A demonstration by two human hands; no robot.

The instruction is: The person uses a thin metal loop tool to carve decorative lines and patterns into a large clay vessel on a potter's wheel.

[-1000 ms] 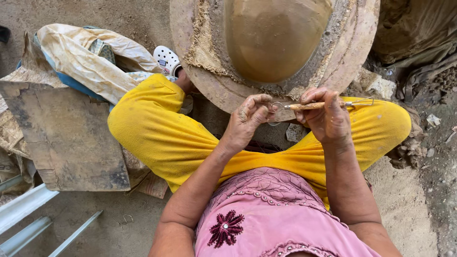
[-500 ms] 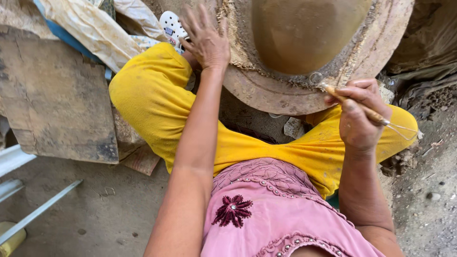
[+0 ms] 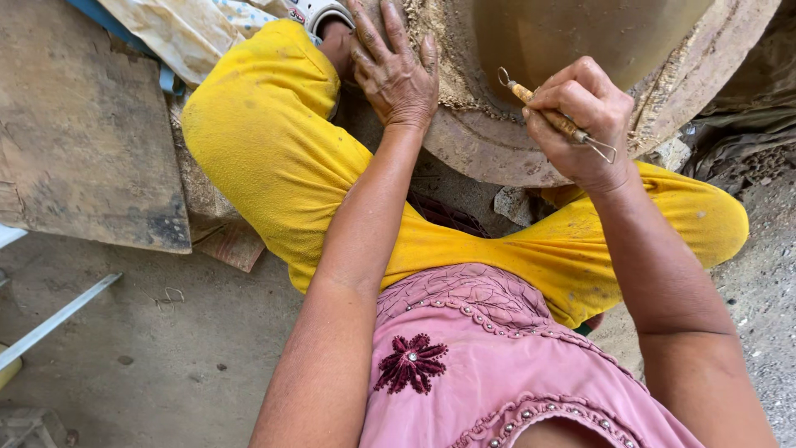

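Observation:
A brown clay pot [image 3: 580,33] stands on a round, clay-caked wheel [image 3: 497,141] in front of my crossed legs in yellow trousers. My left hand [image 3: 394,70] lies flat with fingers spread on the wheel's left rim. My right hand [image 3: 580,120] is closed around a wooden-handled trimming tool with wire loops [image 3: 551,116]; its upper loop sits close to the pot's lower wall, and I cannot tell if it touches.
A worn wooden board [image 3: 83,133] lies on the ground at left, with a crumpled plastic sheet [image 3: 174,29] behind it. Pale metal bars [image 3: 50,319] rest on the dirt floor at lower left. Rubble and grey stones [image 3: 730,158] sit at right.
My left hand has left the tool and moved up-left onto the wheel's rim. The right hand has brought the tool up toward the pot.

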